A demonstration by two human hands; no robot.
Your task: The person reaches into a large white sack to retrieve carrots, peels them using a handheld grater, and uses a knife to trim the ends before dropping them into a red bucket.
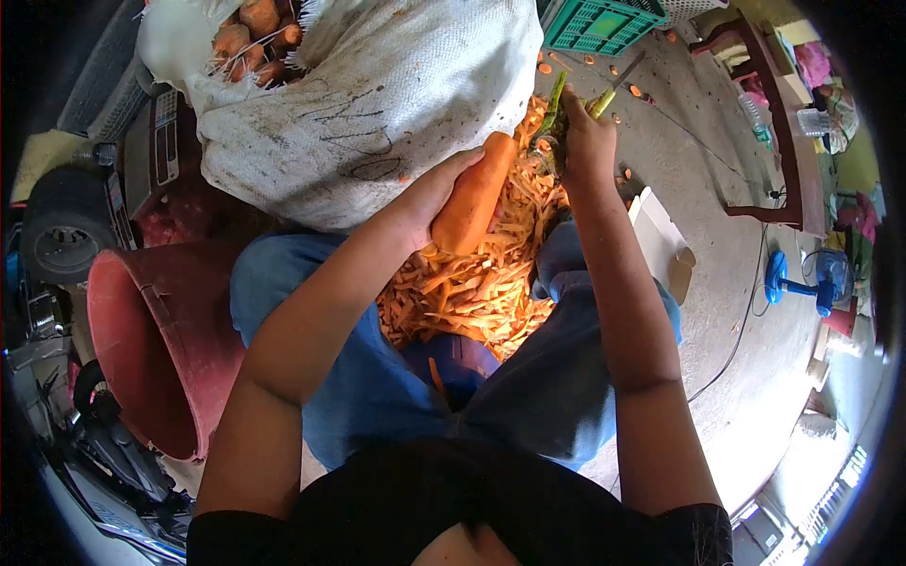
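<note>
My left hand (436, 200) is wrapped round a thick, smooth orange carrot (479, 193), tilted with its top end away from me. In my right hand (590, 141) is a knife (604, 100) with a yellow-green handle, its narrow dark blade pointing up and to the right. A green strip (553, 106) shows just left of those fingers, partly hidden by them. Beneath both hands, a heap of orange carrot peelings (481, 292) covers the floor between my knees.
A large white woven sack (368, 104) lies ahead, with unpeeled carrots (250, 42) at its torn opening. To the left is a tipped red bucket (170, 330). A green crate (604, 26), a white box (659, 236) and a blue fan (802, 281) are on the right.
</note>
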